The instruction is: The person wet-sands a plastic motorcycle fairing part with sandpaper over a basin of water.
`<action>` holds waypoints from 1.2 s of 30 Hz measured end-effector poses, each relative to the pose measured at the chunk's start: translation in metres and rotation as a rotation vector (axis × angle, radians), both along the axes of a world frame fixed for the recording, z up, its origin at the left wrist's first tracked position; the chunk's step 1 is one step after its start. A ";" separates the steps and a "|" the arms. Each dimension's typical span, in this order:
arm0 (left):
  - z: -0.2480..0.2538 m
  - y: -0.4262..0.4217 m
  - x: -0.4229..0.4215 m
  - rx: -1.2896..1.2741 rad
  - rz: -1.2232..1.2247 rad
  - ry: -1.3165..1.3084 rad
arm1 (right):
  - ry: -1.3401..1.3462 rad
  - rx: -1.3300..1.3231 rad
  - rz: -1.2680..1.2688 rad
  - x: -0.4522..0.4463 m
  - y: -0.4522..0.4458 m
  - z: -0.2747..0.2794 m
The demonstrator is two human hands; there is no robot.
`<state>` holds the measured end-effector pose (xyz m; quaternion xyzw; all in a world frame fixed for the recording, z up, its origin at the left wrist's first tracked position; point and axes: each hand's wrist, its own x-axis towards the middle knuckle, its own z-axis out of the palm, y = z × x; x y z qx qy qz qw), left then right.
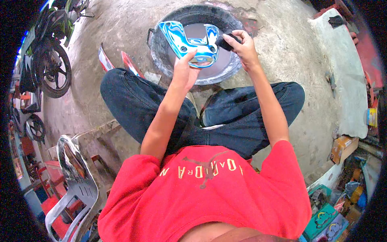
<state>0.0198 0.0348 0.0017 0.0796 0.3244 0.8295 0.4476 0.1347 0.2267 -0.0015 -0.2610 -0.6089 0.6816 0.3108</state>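
A glossy blue-and-white swirled, U-shaped motorcycle panel (176, 40) is held over a wide black basin (161, 60) with greyish water in it. My left hand (187, 72) grips the panel by its near edge, thumb on top and the other fingers partly hidden underneath. In my right hand (244, 49) is a small black pad (224, 42), pinched between thumb and fingers at the panel's right arm. Whether the pad touches the panel I cannot tell.
Red-and-white panel pieces (130, 64) lie on the concrete floor left of the basin. A motorcycle (52, 66) stands at the far left, a grey plastic chair (76, 189) below it. A cardboard box (343, 148) and green boxes (320, 222) are at the right.
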 end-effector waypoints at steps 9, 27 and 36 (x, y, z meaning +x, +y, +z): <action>0.006 0.000 0.000 0.003 0.052 0.004 | 0.036 -0.212 0.191 0.006 -0.001 -0.001; -0.004 -0.005 -0.008 0.021 0.033 -0.043 | -0.103 1.103 0.056 -0.002 -0.062 0.004; 0.006 -0.009 -0.016 0.005 0.019 -0.052 | -0.103 1.295 0.085 -0.003 -0.058 0.018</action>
